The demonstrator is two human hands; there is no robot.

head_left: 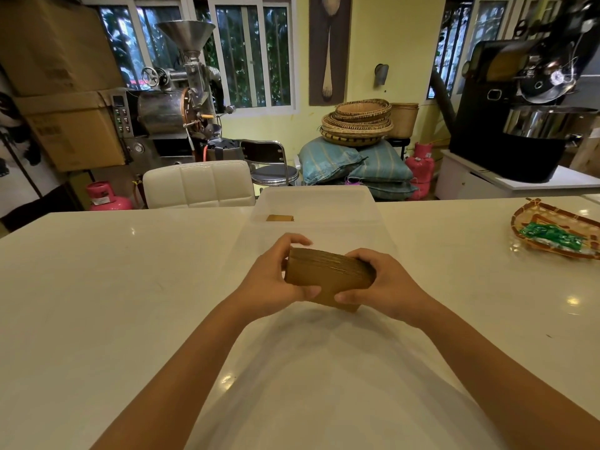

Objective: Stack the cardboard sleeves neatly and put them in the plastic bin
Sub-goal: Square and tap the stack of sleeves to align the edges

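Here we look down along two bare forearms reaching over a glossy white table (97,287). Between our hands sits a thick stack of brown cardboard sleeves (328,276), tilted and lifted off the tabletop, near the middle of the scene. Our left hand (272,280) is curled around the stack's left end, fingers over the top edge and thumb pressed to its near face. Our right hand (386,285) closes around the right end in the same way, thumb on the near face. Just beyond the stack, farther from us, stands a clear plastic bin (316,203), with one small brown piece of cardboard (280,218) lying inside. At the far right of the table rests a woven tray (532,216) holding green packets (552,237).
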